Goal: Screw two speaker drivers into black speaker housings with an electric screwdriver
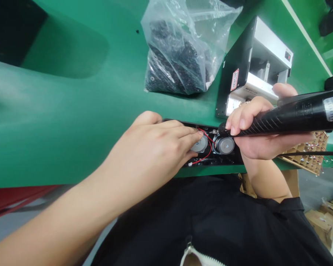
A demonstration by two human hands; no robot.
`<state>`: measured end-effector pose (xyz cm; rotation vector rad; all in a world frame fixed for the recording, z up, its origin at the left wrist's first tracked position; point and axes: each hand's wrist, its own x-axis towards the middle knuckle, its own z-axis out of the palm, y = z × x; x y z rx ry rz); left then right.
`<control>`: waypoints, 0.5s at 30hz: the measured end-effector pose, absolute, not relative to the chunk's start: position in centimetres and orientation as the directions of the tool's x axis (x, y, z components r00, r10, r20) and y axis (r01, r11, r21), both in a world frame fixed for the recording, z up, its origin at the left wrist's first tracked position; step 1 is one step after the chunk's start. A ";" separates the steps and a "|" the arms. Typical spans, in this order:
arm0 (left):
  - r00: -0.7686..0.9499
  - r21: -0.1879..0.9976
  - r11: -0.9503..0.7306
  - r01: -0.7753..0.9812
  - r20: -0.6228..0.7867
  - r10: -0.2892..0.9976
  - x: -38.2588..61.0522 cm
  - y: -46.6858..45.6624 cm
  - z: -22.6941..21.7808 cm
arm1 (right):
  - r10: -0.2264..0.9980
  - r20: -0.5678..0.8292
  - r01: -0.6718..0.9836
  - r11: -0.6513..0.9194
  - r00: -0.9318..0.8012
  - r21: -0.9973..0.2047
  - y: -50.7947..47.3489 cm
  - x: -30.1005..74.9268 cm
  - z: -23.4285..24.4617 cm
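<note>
A long black speaker housing (209, 161) lies along the near edge of the green bench. Two round speakers with silver backs show in it: the left speaker (200, 144) partly under my fingers, the right speaker (225, 145) uncovered. Red wire (210, 149) loops between them to a small white connector (190, 164). My left hand (166, 144) grips the housing from above, palm down, covering its left end. In my right hand (262, 129) is a black electric screwdriver (288, 114), held nearly level. Its nose is by a screw at the housing's far edge; the tip contact is unclear.
Beyond the housing sits a clear plastic bag (180, 59) of small black parts. A black-and-silver machine (255, 70) stands to its right. At the right lies a divided cardboard tray (307, 159) with wired pieces. Cardboard boxes (321, 225) are on the floor, lower right.
</note>
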<state>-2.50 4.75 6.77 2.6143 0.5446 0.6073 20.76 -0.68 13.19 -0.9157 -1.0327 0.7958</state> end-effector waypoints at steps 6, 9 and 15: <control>0.815 0.499 -0.809 0.310 0.299 0.497 -2.5 4.5 6.5 | 0.896 0.354 -0.139 0.400 0.269 -0.906 -0.9 21.3 12.9; 0.824 0.510 -0.800 0.315 0.271 0.497 -2.6 4.5 6.3 | 0.893 0.354 -0.139 0.402 0.278 -0.905 -0.6 21.2 12.8; 0.815 0.514 -0.786 0.343 0.254 0.522 -2.5 4.4 6.1 | 0.889 0.288 -0.069 0.333 0.355 -0.940 -0.4 21.0 12.6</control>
